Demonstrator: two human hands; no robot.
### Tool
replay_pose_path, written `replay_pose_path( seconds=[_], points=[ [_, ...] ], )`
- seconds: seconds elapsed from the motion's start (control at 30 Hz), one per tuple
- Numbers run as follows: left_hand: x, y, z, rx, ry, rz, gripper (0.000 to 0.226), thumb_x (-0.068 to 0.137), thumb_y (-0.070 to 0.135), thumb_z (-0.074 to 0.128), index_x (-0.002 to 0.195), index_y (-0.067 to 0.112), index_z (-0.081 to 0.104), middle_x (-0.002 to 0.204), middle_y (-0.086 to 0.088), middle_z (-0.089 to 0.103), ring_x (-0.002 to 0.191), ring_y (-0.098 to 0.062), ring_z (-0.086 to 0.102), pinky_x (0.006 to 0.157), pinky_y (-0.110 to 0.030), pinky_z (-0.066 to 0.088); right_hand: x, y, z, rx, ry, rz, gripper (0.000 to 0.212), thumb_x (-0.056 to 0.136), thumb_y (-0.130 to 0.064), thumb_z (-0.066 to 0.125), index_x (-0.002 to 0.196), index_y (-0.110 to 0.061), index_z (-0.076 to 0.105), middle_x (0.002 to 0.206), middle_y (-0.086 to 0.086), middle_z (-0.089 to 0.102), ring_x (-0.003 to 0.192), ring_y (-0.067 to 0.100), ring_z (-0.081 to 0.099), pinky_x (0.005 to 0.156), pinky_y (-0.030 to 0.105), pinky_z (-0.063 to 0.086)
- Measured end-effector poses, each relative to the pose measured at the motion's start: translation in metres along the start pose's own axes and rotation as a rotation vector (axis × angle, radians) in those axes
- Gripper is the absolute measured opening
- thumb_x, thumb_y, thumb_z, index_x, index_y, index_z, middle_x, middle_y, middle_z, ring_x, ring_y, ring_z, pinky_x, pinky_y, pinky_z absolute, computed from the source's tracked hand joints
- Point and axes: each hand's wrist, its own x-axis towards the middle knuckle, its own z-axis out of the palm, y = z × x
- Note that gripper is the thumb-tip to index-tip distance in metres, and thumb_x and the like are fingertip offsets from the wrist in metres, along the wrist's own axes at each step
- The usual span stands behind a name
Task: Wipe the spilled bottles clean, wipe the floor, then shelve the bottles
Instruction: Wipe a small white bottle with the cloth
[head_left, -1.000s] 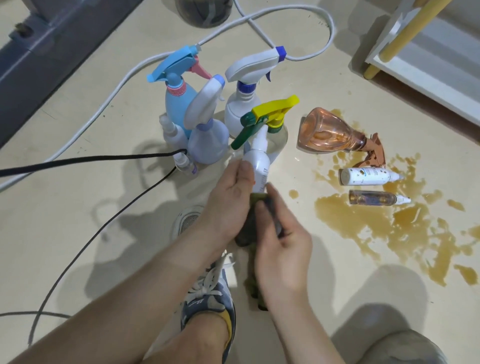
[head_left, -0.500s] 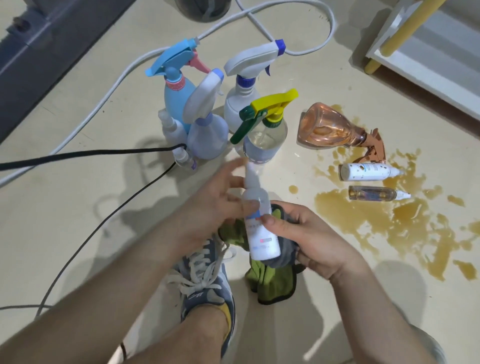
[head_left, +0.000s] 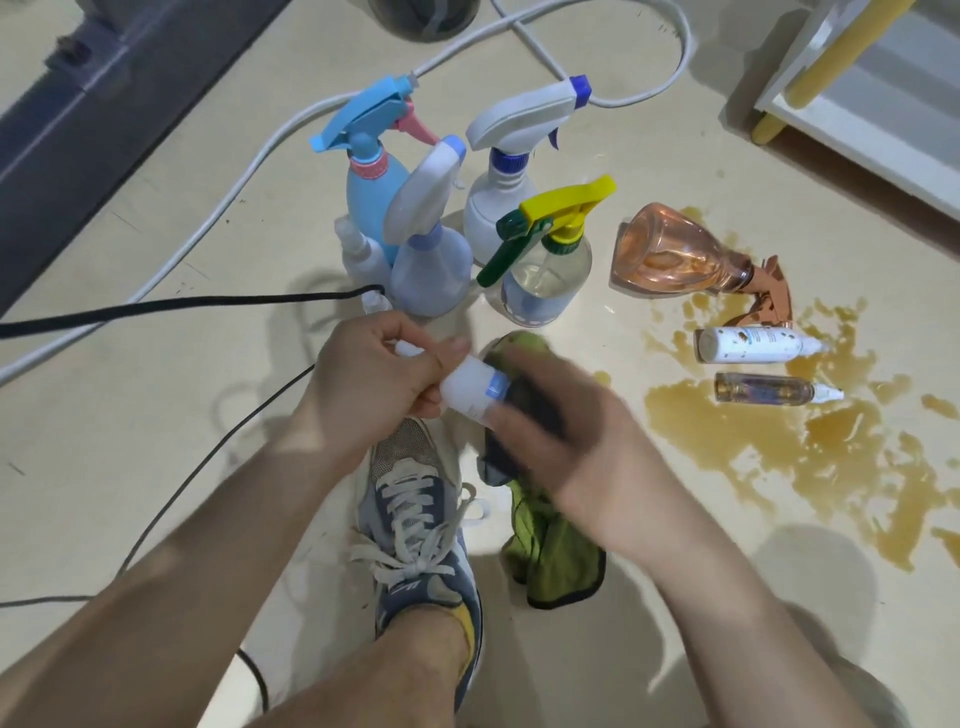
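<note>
My left hand (head_left: 371, 376) grips the neck end of a small white bottle (head_left: 470, 389) held above my shoe. My right hand (head_left: 576, 441), blurred, holds a green and dark cloth (head_left: 550, 551) wrapped round the bottle's lower part. On the floor to the right, an amber spray bottle (head_left: 675, 257), a white tube bottle (head_left: 750, 345) and a small clear bottle (head_left: 763, 389) lie on their sides in a brown spill (head_left: 779, 447). Several spray bottles stand upright behind my hands, among them a light blue one (head_left: 371, 192), a white one (head_left: 498, 202) and a clear one with a yellow trigger (head_left: 545, 280).
A white shelf unit (head_left: 872, 119) with a yellow leg stands at the upper right. A white cable (head_left: 249, 166) and a black cable (head_left: 156, 309) cross the floor on the left. My shoe (head_left: 421, 525) is planted below my hands. A dark wall base runs along the upper left.
The white bottle has turned from upright to lying sideways between my hands. My right hand with the cloth has slid up over its lower end.
</note>
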Motion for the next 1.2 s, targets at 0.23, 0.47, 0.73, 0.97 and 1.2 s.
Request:
replay_pose_path(
  seconds=[0.23, 0.47, 0.73, 0.97, 1.2],
  points=[
    [0.009, -0.012, -0.006, 0.33, -0.02, 0.133, 0.009, 0.08, 0.022, 0.077, 0.075, 0.027, 0.07, 0.073, 0.002, 0.071, 0.072, -0.019, 0.069, 0.074, -0.044, 0.059, 0.015, 0.017, 0.019, 0.133, 0.196, 0.144, 0.066, 0.078, 0.004, 0.069, 0.136, -0.021, 0.049, 0.106, -0.007, 0.064, 0.101, 0.006, 0.06, 0.087, 0.027, 0.052],
    [0.012, -0.041, -0.003, 0.574, 0.111, 0.171, 0.02, 0.077, 0.02, 0.078, 0.095, 0.028, 0.073, 0.094, 0.005, 0.071, 0.084, -0.013, 0.062, 0.078, -0.021, 0.046, 0.021, 0.07, 0.049, -0.402, 0.084, 0.012, 0.057, 0.08, -0.004, 0.069, 0.134, -0.015, 0.058, 0.133, 0.005, 0.061, 0.123, 0.029, 0.051, 0.103, 0.035, 0.042],
    [0.009, -0.058, -0.012, 0.634, 0.081, 0.258, 0.022, 0.076, 0.013, 0.075, 0.096, 0.021, 0.068, 0.08, 0.011, 0.06, 0.078, -0.014, 0.061, 0.068, -0.024, 0.046, 0.049, 0.057, 0.079, -0.152, 0.012, -0.117, 0.059, 0.079, -0.019, 0.075, 0.133, -0.005, 0.056, 0.127, 0.008, 0.061, 0.114, 0.02, 0.052, 0.097, 0.019, 0.033],
    [0.004, -0.061, -0.01, 0.599, 0.009, 0.215, 0.024, 0.078, 0.018, 0.076, 0.096, 0.022, 0.06, 0.088, 0.005, 0.065, 0.083, -0.018, 0.063, 0.073, -0.033, 0.051, 0.062, 0.076, 0.053, -0.821, -0.215, 0.144, 0.078, 0.079, -0.047, 0.072, 0.142, -0.017, 0.036, 0.155, 0.002, 0.025, 0.142, 0.026, 0.022, 0.103, 0.047, 0.029],
    [0.001, -0.046, -0.008, 0.683, -0.069, 0.239, 0.037, 0.085, 0.014, 0.066, 0.121, 0.021, 0.064, 0.107, -0.007, 0.07, 0.099, -0.026, 0.062, 0.087, -0.039, 0.049, 0.058, 0.083, 0.071, -0.505, 0.018, -0.139, 0.039, 0.075, -0.022, 0.075, 0.109, -0.013, 0.058, 0.109, 0.001, 0.061, 0.107, 0.026, 0.053, 0.082, 0.033, 0.023]
  ],
)
